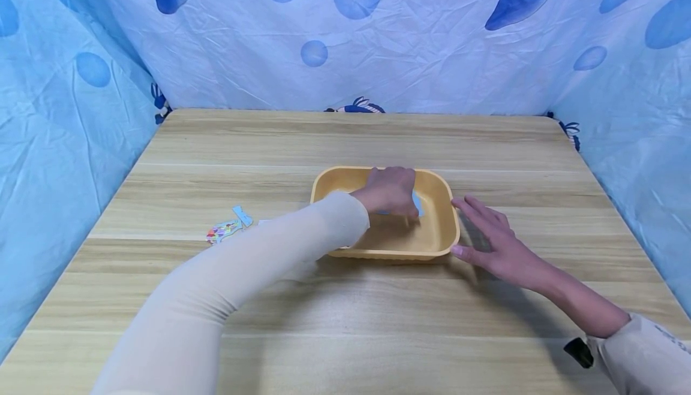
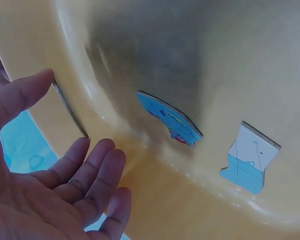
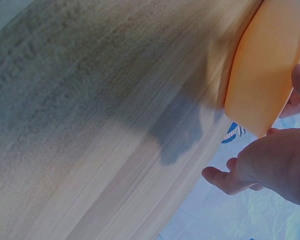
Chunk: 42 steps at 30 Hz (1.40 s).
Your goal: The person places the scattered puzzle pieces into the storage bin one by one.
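My left hand [image 1: 390,191] is inside a yellow-orange plastic tray [image 1: 444,227]. In the left wrist view, its thumb and index finger pinch a thin puzzle piece [image 2: 70,108], seen edge-on. Two more pieces lie on the tray's floor: a blue one with colourful print [image 2: 170,119] and a white-and-blue one [image 2: 250,159]. My right hand [image 1: 499,248] is at the tray's right end, fingers extended, with fingertips against or very near the rim. The right wrist view shows that hand beside the tray's outer wall [image 3: 265,60].
Left of the tray, a multicoloured piece [image 1: 222,231] and a small light-blue piece [image 1: 243,216] lie on the wood-grain table [image 1: 345,335]. My left sleeve [image 1: 259,275] hides part of that area. A blue patterned curtain [image 1: 345,41] surrounds the table's back and sides.
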Motion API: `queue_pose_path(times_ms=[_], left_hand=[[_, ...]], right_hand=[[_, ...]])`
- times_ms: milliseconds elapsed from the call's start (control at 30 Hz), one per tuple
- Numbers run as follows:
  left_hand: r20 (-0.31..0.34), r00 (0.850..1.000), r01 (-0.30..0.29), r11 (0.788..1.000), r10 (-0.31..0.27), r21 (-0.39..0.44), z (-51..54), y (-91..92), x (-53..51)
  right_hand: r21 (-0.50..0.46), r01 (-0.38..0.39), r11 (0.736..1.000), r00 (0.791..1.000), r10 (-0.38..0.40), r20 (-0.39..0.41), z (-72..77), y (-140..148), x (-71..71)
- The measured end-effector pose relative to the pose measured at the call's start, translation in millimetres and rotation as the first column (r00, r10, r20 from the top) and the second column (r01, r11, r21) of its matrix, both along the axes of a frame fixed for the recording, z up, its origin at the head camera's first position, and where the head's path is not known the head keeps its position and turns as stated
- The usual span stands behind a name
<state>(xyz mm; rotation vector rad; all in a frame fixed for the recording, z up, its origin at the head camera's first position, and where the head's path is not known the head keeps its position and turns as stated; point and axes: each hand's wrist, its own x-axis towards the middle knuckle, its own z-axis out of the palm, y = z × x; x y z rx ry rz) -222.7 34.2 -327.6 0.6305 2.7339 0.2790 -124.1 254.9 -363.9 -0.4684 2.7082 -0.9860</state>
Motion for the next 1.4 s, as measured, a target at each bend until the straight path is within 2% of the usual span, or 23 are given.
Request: queue_pose_path(times_ms=[167, 400, 867, 1067, 1267, 1400], left_hand=[[-0.005, 1.0, 0.003, 1.0, -0.003, -0.012, -0.8, 0.5, -0.4], [0.021, 1.0, 0.003, 1.0, -0.003, -0.008, 2.3, -0.1, -1.0], [0.062, 0.998, -0.024, 0.997, 0.019, 0.074, 13.4, -3.5, 1.9], [0.05, 0.999, -0.009, 0.995, 0.004, 0.101, 22.2, -4.7, 5.3], [0.053, 0.998, -0.034, 0.994, 0.029, 0.099, 33.9, -12.1, 10.7], [0.049, 0.998, -0.038, 0.995, 0.033, 0.097, 36.9, -19.9, 11.9]], right_hand=[[0.008, -0.001, 1.0, 1.0, 0.001, 0.001, 0.8, -0.2, 0.3], [0.003, -0.003, 1.0, 1.0, 0.003, -0.008, 0.4, -0.4, 0.5], [0.004, -0.001, 1.0, 1.0, 0.001, -0.003, 1.4, -1.4, 1.6], [0.003, -0.003, 1.0, 1.0, 0.003, 0.0, 1.0, -1.4, 1.6], [-0.004, -0.008, 1.0, 1.0, 0.008, -0.003, 1.0, -1.3, 1.4], [-0.004, -0.005, 1.0, 1.0, 0.005, 0.007, 1.4, -0.6, 0.2]])
